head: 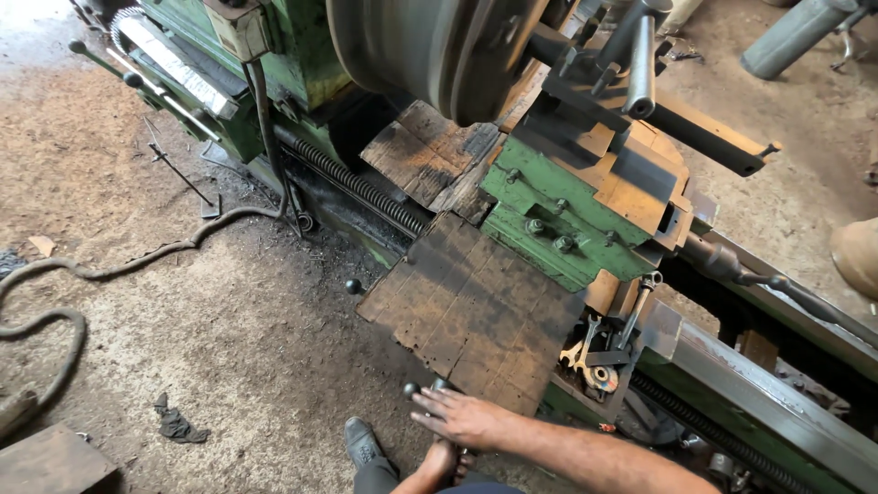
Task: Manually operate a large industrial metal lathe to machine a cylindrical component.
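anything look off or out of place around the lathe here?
A few things. Wrenches lie loose in a heap on the lathe bed beside the carriage. A dark rag is dropped on the dirt floor, and a hose snakes loose across it. The wooden board is oil-blackened and worn.

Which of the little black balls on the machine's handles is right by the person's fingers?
The black ball knob at the dark wooden board's lower edge, beside the fingertips of the right hand. The other ball knob sits farther up by the board's left corner.

Lathe carriage [560, 212] green w/ orange; wood board [476, 311] blackened brown
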